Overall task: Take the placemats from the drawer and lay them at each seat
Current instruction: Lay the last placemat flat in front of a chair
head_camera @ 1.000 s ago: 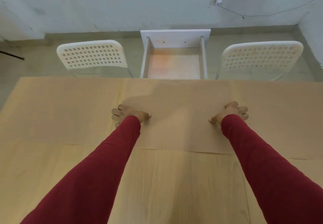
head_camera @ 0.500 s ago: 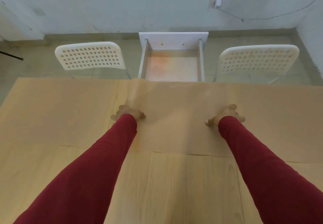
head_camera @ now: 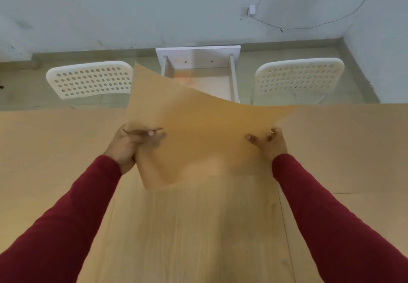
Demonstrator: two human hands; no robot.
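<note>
Both arms extend forward. Left hand and right hand pinch opposite side edges of a tan placemat, lifted and curling above the table's far edge.

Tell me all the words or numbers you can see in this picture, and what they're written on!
None: no words, numbers, labels or signs can be read anywhere.
The placemat held up by the left hand and right hand is plain.
The white chairs, open drawer, table and wall carry no writing.
</note>
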